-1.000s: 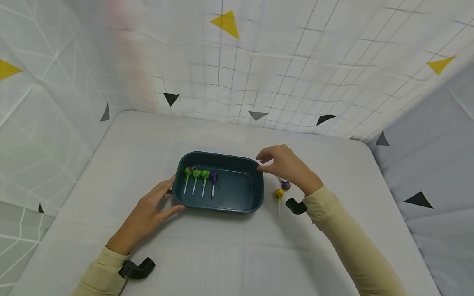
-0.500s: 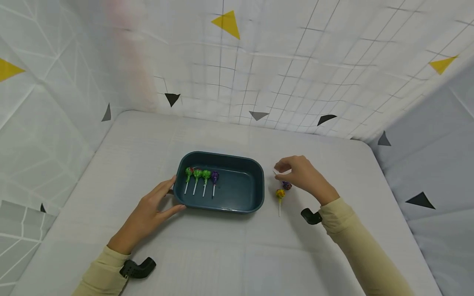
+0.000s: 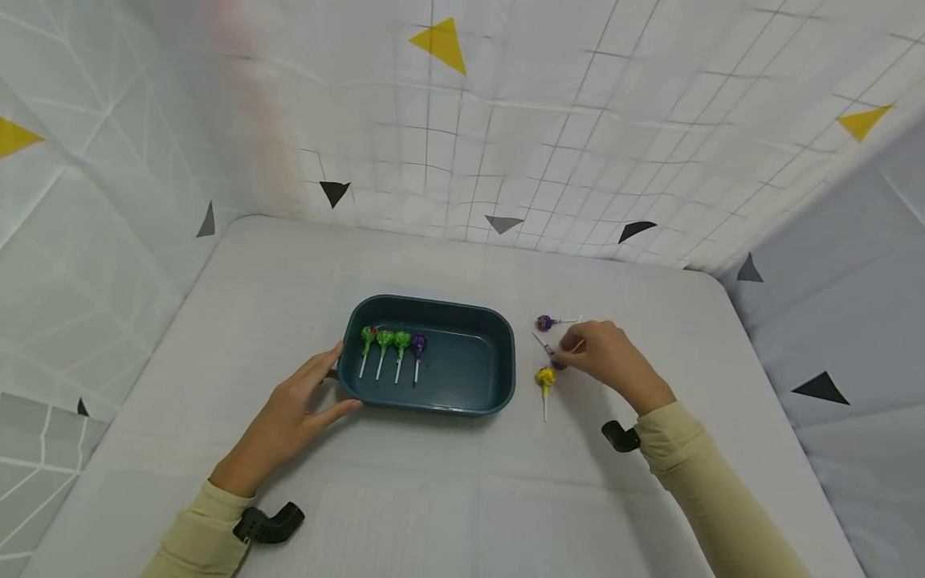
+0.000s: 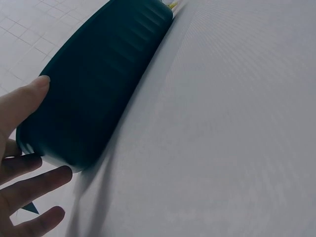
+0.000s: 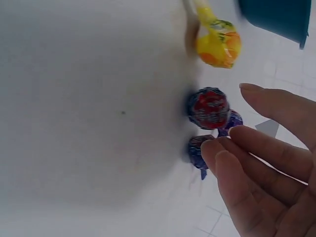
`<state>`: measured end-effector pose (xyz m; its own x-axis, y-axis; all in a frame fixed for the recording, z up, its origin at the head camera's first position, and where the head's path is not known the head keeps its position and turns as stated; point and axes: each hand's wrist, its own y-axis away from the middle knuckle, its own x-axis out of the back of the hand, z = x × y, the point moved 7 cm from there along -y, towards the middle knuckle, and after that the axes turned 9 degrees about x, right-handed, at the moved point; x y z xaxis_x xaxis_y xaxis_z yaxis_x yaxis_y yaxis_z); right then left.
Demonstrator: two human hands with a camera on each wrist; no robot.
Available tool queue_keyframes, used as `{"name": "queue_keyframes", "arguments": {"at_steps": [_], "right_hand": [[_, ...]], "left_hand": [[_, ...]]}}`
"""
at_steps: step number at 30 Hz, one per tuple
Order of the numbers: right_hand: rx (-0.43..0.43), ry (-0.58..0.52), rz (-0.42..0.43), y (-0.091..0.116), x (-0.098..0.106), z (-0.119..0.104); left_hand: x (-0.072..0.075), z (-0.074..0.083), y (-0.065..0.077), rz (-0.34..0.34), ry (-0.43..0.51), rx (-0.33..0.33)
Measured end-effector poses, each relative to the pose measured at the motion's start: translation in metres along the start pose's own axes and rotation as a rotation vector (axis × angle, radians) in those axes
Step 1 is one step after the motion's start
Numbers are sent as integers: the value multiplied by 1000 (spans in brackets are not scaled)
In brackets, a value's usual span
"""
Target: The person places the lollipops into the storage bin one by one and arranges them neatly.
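My left hand (image 3: 285,417) spans the left end of a dark teal tray (image 3: 462,405), thumb at its front corner and fingers at its end. In the left wrist view the thumb (image 4: 39,86) touches the tray's wall and the other fingers are spread. Inside the tray, green lollipops (image 3: 385,340) and one purple lollipop (image 3: 418,343) stand in a row at the left. My right hand (image 3: 607,353) is over loose dark-wrapped lollipops (image 5: 208,107), its thumb apart from its fingers. It partly hides one. Beside it lie a purple lollipop (image 3: 544,323) and a yellow lollipop (image 3: 545,377).
A white cloth covers the table (image 3: 405,498). A pale patterned curtain (image 3: 542,120) hangs behind it, with more hangings at both sides. Each wrist carries a black camera mount (image 3: 269,524).
My right hand has moved from beside the tray's right rim, right and nearer me, over the loose lollipops. A purple lollipop hidden before now shows. My left hand and the tray stay put.
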<state>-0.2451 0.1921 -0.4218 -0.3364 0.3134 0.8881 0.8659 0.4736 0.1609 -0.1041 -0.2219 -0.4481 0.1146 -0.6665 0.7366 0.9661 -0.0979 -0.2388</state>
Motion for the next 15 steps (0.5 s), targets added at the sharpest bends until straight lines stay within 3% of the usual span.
{"name": "queue_keyframes", "arguments": {"at_steps": [5, 15], "right_hand": [[-16, 14, -26, -1, -7, 7], [-36, -63, -53, -1, -13, 12]], "left_hand": [[1, 1, 0, 2, 3, 0], [1, 2, 0, -2, 2, 6]]}}
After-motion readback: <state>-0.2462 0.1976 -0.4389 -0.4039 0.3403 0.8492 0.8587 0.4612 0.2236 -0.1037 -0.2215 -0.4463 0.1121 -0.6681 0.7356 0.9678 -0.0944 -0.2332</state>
